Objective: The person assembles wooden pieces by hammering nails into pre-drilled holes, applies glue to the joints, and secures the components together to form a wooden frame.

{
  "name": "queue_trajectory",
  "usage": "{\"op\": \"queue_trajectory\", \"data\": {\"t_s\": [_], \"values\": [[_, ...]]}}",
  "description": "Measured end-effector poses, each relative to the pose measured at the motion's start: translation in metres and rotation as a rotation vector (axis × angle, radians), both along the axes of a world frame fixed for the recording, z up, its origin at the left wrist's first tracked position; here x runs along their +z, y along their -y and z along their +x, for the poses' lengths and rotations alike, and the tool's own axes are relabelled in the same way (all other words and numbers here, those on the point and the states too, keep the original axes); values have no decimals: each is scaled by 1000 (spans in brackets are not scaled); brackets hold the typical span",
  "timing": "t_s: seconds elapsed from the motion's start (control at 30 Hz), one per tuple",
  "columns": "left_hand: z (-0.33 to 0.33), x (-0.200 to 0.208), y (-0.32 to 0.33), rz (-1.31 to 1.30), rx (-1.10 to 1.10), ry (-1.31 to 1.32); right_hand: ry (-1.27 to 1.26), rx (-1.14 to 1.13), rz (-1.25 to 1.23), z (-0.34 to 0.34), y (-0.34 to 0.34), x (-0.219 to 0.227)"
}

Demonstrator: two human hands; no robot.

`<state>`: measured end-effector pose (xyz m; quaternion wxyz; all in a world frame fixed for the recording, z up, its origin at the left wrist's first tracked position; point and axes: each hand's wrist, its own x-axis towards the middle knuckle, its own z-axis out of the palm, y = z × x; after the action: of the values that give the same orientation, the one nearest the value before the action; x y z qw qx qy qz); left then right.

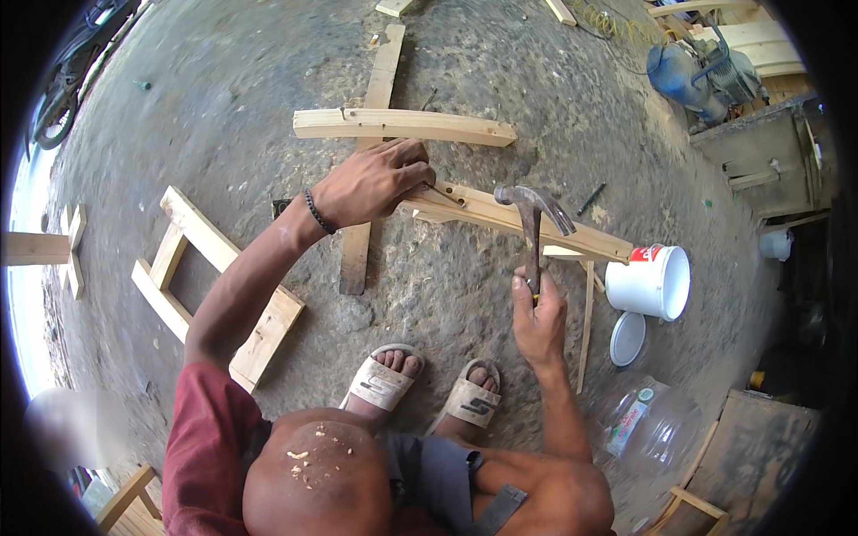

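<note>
- Wooden frame: lying on the floor.
- My left hand: fingers pinching a slim dark rod over the wooden bar.
- Hammer: my right hand's fingers wrapped round its handle.
- White bucket: beside the bar's right end.

The floor is lit by soft daylight, and only soft shadows are made. The far left is washed out white; the right edge is left dark. Shine is seen on the clear bottle. Lines are bent near the black rim. A patch at lower left is blurred.
</note>
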<state>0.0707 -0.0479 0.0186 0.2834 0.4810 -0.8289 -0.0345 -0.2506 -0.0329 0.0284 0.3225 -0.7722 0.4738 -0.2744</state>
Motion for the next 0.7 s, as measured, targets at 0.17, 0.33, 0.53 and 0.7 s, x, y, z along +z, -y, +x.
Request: {"op": "queue_trajectory", "data": {"t_s": [0.17,0.33,0.53,0.7], "values": [[-9,0,-2,194,-9,15,-34,-62,98,-15,1,-12],[-13,-14,-11,32,-100,43,-31,-115,114,-17,6,-16],[-53,-10,-4,40,-35,69,-6,-174,92,-36,24,-34],[-64,-6,7,175,68,10,-32,-162,56,-40,46,-26]]}}
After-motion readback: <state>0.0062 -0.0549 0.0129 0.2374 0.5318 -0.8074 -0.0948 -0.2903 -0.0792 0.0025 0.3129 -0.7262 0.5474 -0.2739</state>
